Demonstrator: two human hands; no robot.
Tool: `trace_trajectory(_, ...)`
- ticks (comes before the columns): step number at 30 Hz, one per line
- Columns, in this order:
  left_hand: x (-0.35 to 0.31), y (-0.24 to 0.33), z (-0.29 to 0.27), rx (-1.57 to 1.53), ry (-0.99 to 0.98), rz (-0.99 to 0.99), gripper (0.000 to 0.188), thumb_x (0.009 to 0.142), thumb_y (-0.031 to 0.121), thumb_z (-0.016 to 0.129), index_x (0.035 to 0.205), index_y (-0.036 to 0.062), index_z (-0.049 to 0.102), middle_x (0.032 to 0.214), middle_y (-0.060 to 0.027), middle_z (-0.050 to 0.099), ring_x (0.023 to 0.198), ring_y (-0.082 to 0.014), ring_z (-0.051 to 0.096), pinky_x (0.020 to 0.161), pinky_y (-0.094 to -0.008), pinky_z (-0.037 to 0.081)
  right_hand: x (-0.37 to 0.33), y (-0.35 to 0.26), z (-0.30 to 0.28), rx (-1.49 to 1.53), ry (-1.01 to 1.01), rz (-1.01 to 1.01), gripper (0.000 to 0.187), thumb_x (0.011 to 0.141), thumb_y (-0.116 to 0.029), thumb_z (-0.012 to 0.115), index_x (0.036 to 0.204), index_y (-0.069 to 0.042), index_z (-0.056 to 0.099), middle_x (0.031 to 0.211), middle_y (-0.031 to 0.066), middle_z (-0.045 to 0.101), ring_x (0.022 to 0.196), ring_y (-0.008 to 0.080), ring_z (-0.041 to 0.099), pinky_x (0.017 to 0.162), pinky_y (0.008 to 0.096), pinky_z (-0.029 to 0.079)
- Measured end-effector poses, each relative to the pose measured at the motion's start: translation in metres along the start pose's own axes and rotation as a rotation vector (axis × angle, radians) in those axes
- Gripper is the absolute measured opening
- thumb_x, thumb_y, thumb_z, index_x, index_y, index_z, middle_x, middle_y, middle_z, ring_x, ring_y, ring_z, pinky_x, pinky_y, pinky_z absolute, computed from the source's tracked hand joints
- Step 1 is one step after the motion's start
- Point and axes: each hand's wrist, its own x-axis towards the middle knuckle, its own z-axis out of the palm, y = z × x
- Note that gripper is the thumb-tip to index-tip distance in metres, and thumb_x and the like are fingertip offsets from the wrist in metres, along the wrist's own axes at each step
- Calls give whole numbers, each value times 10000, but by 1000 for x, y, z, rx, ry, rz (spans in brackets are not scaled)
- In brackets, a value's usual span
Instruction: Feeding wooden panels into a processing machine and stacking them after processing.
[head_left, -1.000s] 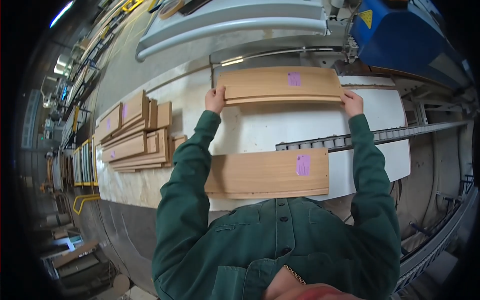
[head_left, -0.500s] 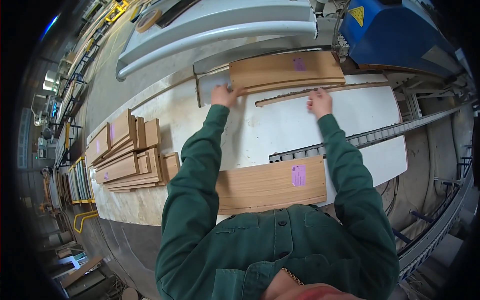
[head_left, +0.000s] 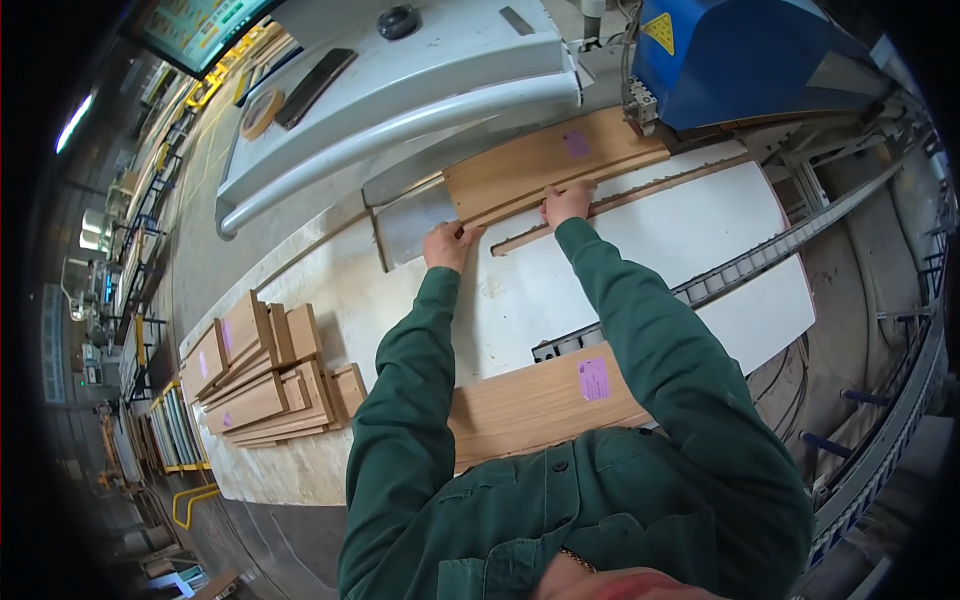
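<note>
A long wooden board (head_left: 530, 165) with a purple label lies at the far side of the white worktable, its long edge towards me. My left hand (head_left: 452, 246) is closed at the board's near left corner, with thumb and fingertips at the edge. Farther right along the same edge, my right hand (head_left: 568, 203) is closed, its fingers bent against the board. My fingertips are partly hidden in both places. Right in front of my body lies a second labelled wooden board (head_left: 540, 405), partly covered by my right sleeve.
Stacked wooden pieces (head_left: 270, 370) rest on the table's left side. A narrow slot (head_left: 660, 190) and a roller track (head_left: 720, 285) cross the white table (head_left: 690, 225). Beyond stand a blue machine housing (head_left: 740, 70) and a grey console (head_left: 420, 80) holding a tape roll (head_left: 262, 113).
My right hand has moved left from beside the slot to the far board's near edge. My left hand stays by that board's left corner. The whole view has tilted and shifted.
</note>
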Motion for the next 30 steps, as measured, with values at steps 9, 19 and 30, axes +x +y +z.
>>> trace_trajectory(9,16,43,20,13,-46,40,357,678,414,621,796,78,626,696,-104,566,644,-276,531,602,-358,415,35,-7,-37,19,67,-40,780,770,2,503,1273,17,-93,612,118,534,447,146,517,374,243,423)
trace_trajectory(19,-13,73,-5,-129,-16,213,259,718,251,623,884,55,591,706,-74,515,646,-233,497,572,-324,416,97,-24,-118,37,206,-111,520,727,2,545,1139,70,235,567,115,542,431,154,525,354,253,415)
trace_trajectory(30,-113,61,-84,-127,-6,2,177,750,96,599,908,17,589,686,-45,479,563,-109,433,503,-210,371,173,-38,-203,-81,69,-118,283,742,38,432,1009,112,374,612,166,569,490,193,579,390,272,462)
